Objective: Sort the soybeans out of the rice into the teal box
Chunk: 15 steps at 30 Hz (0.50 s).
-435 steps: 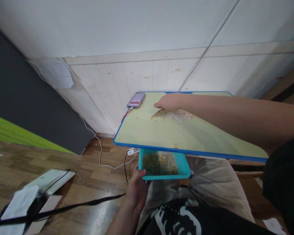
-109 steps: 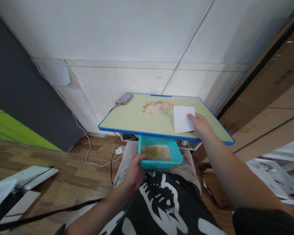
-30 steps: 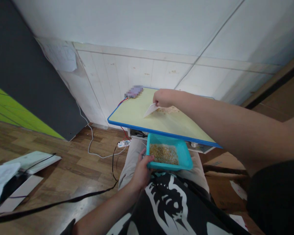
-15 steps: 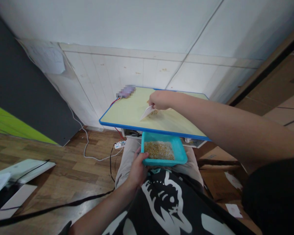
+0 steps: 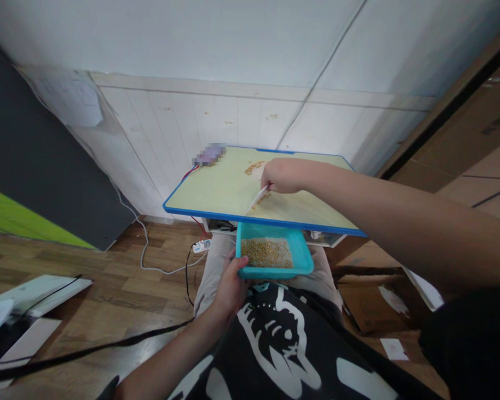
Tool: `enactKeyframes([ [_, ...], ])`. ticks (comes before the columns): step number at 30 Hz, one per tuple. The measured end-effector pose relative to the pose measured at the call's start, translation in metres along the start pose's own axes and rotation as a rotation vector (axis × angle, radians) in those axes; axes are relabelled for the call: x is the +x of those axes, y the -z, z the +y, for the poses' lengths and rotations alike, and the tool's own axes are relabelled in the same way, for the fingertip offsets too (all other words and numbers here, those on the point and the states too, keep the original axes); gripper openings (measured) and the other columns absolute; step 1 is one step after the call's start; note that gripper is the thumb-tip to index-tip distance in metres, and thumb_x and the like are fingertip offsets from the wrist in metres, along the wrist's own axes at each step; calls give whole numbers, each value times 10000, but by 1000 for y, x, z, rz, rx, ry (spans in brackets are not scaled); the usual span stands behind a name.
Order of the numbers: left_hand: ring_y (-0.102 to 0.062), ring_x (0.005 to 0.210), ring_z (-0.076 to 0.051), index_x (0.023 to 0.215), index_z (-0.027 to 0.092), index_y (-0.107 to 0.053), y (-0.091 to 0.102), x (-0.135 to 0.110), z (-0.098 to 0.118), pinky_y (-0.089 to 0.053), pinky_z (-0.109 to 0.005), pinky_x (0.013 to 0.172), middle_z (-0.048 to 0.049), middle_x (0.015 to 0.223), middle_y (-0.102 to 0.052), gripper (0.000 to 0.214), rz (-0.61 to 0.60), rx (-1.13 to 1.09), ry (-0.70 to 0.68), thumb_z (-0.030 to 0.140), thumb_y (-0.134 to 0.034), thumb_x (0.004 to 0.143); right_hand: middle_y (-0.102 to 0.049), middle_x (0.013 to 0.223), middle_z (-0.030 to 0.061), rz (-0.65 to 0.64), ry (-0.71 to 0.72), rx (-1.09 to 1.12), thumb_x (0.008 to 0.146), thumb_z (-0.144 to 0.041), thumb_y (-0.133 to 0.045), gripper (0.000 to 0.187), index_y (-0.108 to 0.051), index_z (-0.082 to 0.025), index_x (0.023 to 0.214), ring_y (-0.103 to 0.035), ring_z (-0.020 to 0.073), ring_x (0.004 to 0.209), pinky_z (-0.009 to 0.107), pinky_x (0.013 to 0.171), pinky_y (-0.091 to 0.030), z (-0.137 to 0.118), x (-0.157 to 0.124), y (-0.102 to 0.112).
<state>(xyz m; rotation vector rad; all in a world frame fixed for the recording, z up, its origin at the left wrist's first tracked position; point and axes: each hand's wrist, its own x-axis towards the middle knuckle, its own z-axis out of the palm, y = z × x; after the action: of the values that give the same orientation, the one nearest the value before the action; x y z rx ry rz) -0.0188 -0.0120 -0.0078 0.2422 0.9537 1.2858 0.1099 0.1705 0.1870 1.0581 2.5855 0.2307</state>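
Note:
My left hand (image 5: 230, 288) grips the near left corner of a teal plastic tray (image 5: 303, 260) filled with yellowish grains (image 5: 267, 253), held just below the front edge of the table (image 5: 204, 191). My right hand (image 5: 282, 175) is closed on a white card (image 5: 256, 198) that stands on edge on the tabletop, close to the front rim above the tray. A few grains (image 5: 260, 199) lie beside the card, and a small patch of grains (image 5: 253, 166) sits farther back.
A small purple device (image 5: 209, 154) with red and blue wires rests at the table's far left corner. White and black cables (image 5: 158, 265) and a power strip lie on the wooden floor. Cardboard (image 5: 370, 297) lies to the right, boards (image 5: 33, 291) to the left.
My right hand has drawn the card across the tabletop toward the front edge, dragging grains with it. The pile at the back is smaller. The tray stays under the edge.

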Motion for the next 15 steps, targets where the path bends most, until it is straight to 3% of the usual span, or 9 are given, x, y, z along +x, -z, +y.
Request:
enactKeyframes([
  [7, -701, 1158, -371, 1182, 268, -645, 2, 1, -3, -591, -464, 890, -84, 1130, -782, 591, -42, 27, -13, 338, -796, 615, -819, 1029, 76, -8, 19, 44, 915, -140, -598, 330, -842, -222, 1122, -670, 191, 853, 334, 742, -418, 6, -18, -7],
  [15, -710, 1159, -357, 1225, 281, -627, -1, 0, -1, -608, -449, 858, -79, 1154, -785, 613, -62, 51, 16, 336, -783, 635, -811, 1062, 82, 68, -1, 32, 918, -142, -555, 349, -826, -231, 1120, -689, 207, 921, 332, 762, -412, 5, -27, -16],
])
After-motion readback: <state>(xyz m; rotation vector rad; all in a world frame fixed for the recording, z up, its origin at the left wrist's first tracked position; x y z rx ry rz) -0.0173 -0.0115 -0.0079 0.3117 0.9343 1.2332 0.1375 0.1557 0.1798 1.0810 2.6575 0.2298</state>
